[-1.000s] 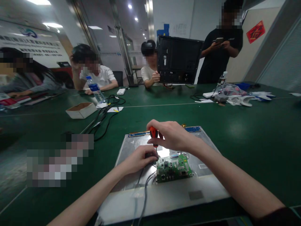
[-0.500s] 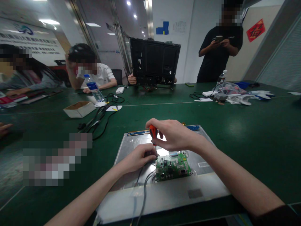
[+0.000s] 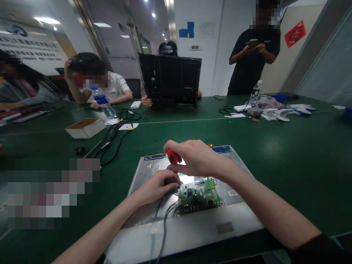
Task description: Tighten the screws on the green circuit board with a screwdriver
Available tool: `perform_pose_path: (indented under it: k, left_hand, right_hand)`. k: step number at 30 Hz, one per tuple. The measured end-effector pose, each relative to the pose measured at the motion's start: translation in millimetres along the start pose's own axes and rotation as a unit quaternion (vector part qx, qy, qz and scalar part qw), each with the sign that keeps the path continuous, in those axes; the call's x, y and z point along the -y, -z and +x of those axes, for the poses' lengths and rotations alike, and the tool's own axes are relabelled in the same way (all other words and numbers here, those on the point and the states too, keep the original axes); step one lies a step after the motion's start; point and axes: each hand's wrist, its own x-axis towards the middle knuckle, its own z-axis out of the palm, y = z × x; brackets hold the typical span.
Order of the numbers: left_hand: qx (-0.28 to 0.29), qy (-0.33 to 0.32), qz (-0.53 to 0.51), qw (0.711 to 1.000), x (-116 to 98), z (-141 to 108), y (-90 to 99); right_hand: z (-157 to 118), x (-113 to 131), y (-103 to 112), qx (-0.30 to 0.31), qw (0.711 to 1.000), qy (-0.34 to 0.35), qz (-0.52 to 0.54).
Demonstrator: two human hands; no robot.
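Observation:
My right hand (image 3: 192,157) is closed round the red-and-black handle of a screwdriver (image 3: 172,156), which points down at the upper left corner of a green circuit board (image 3: 196,196). Beside that corner, my left hand (image 3: 162,185) has its fingers curled together near the screwdriver's tip; what they pinch, if anything, is hidden. The board lies on the silver metal back of a display panel (image 3: 239,183). Grey cables (image 3: 164,231) run from the board's left side toward me. A blue circuit strip (image 3: 222,149) edges the panel's far side.
Ahead, a person holds up a black monitor housing (image 3: 172,79). A white box (image 3: 86,128), a water bottle (image 3: 104,102) and black cables (image 3: 117,141) lie to the left on the green table (image 3: 288,176). Gloves and a plastic bag (image 3: 268,104) sit at the far right.
The camera view has shifted slightly. The screwdriver stays upright at the board's corner in my right hand, and my left hand stays beside it. The black housing across the table has tilted and lowered.

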Motion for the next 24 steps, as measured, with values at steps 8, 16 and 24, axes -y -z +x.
perform_pose_path:
  k: [8, 16, 24]
  left_hand:
    - [-0.002, -0.011, -0.025, 1.0, 2.7, 1.3, -1.8]
    - [0.008, 0.003, -0.02, 1.0, -3.4, 1.7, 1.3]
    - [0.01, 0.003, -0.005, 1.0, 0.7, 1.9, 2.5]
  right_hand:
    - [-1.4, 3.9, 8.2, 0.021, 0.999, 0.007, 0.041]
    - [1.2, 7.3, 5.1, -0.003, 1.0, -0.005, -0.005]
    - [-1.4, 9.8, 11.3, -0.005, 1.0, -0.014, -0.021]
